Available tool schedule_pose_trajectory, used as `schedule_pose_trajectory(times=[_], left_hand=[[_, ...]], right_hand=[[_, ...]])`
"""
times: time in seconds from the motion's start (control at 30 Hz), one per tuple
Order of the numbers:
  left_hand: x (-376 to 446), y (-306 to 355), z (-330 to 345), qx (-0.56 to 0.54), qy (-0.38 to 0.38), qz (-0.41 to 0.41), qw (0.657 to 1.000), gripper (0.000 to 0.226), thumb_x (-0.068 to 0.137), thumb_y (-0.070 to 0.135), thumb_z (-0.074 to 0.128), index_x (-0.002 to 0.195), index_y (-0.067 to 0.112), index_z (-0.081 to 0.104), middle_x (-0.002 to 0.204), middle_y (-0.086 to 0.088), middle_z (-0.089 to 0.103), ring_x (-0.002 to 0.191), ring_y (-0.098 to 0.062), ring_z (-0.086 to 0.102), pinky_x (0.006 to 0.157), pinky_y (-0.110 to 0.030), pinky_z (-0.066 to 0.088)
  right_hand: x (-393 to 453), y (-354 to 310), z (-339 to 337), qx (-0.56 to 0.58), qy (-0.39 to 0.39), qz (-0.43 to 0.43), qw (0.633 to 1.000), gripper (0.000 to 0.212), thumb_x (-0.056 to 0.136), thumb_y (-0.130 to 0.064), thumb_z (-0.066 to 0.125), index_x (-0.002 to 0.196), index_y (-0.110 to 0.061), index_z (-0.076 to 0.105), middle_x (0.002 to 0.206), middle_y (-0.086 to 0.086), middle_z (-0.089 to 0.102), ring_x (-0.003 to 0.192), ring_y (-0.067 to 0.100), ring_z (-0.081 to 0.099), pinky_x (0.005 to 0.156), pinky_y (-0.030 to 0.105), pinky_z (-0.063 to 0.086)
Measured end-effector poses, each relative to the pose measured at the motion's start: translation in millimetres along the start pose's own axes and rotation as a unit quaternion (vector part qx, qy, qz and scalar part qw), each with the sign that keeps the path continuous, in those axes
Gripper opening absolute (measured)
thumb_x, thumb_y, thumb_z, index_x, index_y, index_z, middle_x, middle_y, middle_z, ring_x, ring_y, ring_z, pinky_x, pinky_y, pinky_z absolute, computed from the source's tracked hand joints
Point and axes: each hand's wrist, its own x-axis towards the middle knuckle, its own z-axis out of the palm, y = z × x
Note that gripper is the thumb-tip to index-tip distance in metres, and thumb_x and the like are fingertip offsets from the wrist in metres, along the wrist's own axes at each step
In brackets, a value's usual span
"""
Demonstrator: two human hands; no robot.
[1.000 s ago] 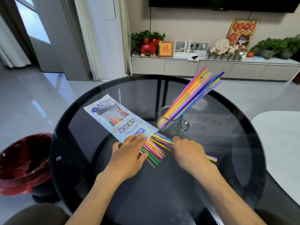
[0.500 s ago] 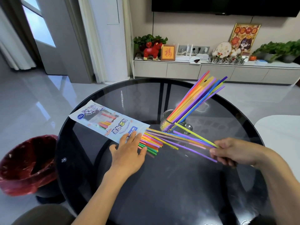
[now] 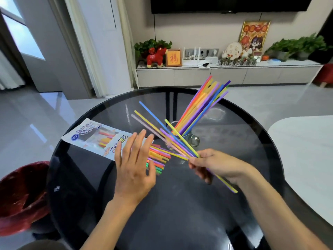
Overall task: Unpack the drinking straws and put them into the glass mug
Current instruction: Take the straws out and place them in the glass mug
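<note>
My right hand [image 3: 214,165] grips a fan of several coloured straws [image 3: 158,127], lifted off the table and pointing up to the left in front of the glass mug [image 3: 191,139]. The mug stands mid-table and holds a bundle of straws [image 3: 203,105] leaning right. My left hand [image 3: 134,165] hovers with straight, spread fingers over the open end of the straw packet [image 3: 91,137], which lies flat on the left. More straws [image 3: 158,159] stick out of the packet onto the table between my hands.
The round black glass table [image 3: 180,213] carries everything. A red-lined bin [image 3: 19,193] stands on the floor at the left. A white table [image 3: 306,150] edges in at the right. A low cabinet with ornaments and plants runs along the far wall.
My right hand has pulled several straws out of the packet, swung right, then raised them toward the mug. My left hand has lifted off the packet and spread its fingers.
</note>
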Motion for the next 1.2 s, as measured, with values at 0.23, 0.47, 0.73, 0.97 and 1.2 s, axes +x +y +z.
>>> schedule_pose_trajectory(times=[0.23,0.47,0.73,0.97,1.2], left_hand=[[-6,15,1,0.080,-0.052,0.152,0.984,0.049,0.070,-0.001,0.051,0.114,0.013,0.065,0.114,-0.003,0.068,0.115,-0.028,0.060,0.114,-0.062,0.019],[29,26,-60,-0.303,-0.051,-0.095,0.947,0.024,0.099,0.006,0.044,0.094,0.020,0.063,0.082,0.006,0.069,0.081,-0.011,0.064,0.074,-0.022,0.049],[24,24,-62,-0.529,-0.145,-0.128,0.827,0.023,0.092,0.007,0.049,0.085,0.021,0.066,0.081,-0.002,0.072,0.083,-0.023,0.070,0.085,-0.049,0.057],[28,17,-61,-0.574,-0.126,-0.129,0.799,0.021,0.096,-0.005,0.046,0.091,0.008,0.062,0.081,-0.003,0.072,0.081,-0.020,0.070,0.081,-0.036,0.059],[11,28,-22,-0.461,-0.311,-0.142,0.819,0.028,0.093,-0.010,0.044,0.087,0.010,0.062,0.090,-0.004,0.071,0.083,-0.003,0.067,0.078,-0.011,0.047]], right_hand=[[-12,-18,28,0.073,-0.259,-0.043,0.962,0.034,0.103,-0.031,0.042,0.091,-0.008,0.064,0.056,0.005,0.062,0.050,0.019,0.059,0.060,0.036,0.045],[-9,-28,7,0.314,-0.052,-0.044,0.947,0.062,0.089,-0.061,0.037,0.069,-0.010,0.066,0.057,0.010,0.059,0.049,0.023,0.056,0.054,0.031,0.046],[-1,-28,26,0.303,0.070,-0.042,0.949,0.043,0.097,-0.042,0.047,0.065,-0.013,0.054,0.060,0.011,0.057,0.050,0.022,0.052,0.052,0.032,0.042],[-3,-30,26,0.266,0.097,-0.048,0.958,0.039,0.098,-0.037,0.048,0.070,-0.012,0.055,0.060,0.011,0.057,0.051,0.023,0.052,0.051,0.030,0.042],[-5,-29,33,0.203,0.118,-0.217,0.947,0.017,0.089,0.003,0.061,0.100,-0.010,0.062,0.084,0.002,0.070,0.068,0.021,0.065,0.063,0.035,0.052]])
